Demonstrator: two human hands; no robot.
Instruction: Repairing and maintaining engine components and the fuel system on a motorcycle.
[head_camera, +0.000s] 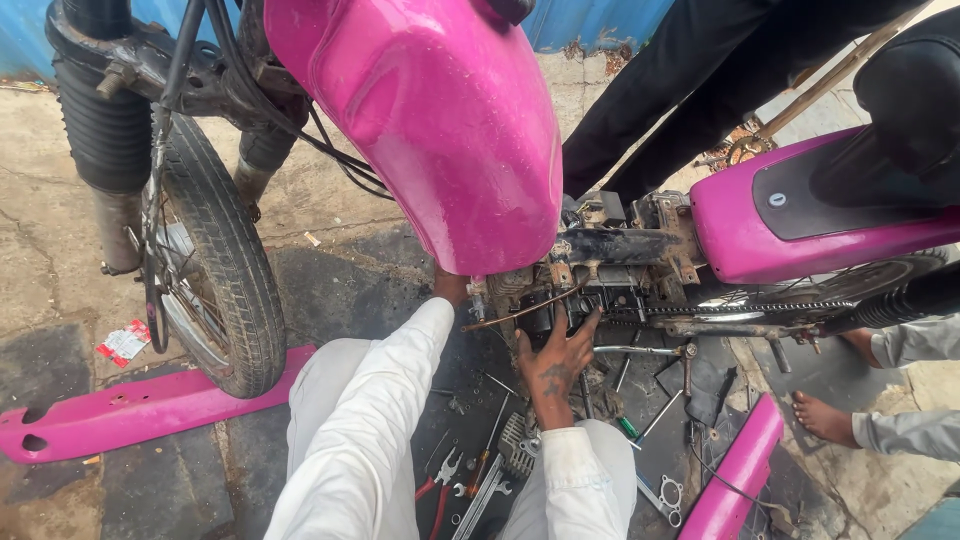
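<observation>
While the person is crouching beside the stripped pink motorcycle, both hands are working at the engine bay (600, 285) under the pink fuel tank (440, 120). The right hand (556, 362) is spreading its fingers wide against the greasy frame parts just below the engine bay, pressing rather than gripping anything. The left hand (450, 287) is reaching in under the tank's lower edge, at the left of the engine bay; only the wrist is showing, so I cannot tell whether it is closing on a part.

A bent rusty rod (520, 310) is running across between the two hands, and it looks likely to scrape a knuckle if either hand is jerking back. The drive chain (740, 308) is lying to the right of the engine bay, near the right fingertips; a turning rear wheel could be drawing fingers in. The white sleeves (400, 400) are hanging close to oily metal and could be snagging or soiling. Below the engine bay, red-handled pliers (432, 490), spanners (480, 500) and loose small parts are scattering over the dark oily ground (330, 290), so a knee or foot could be slipping or kicking a piece away. Another person's bare foot (825, 418) is resting on the ground right of the engine bay, close to those loose parts.
</observation>
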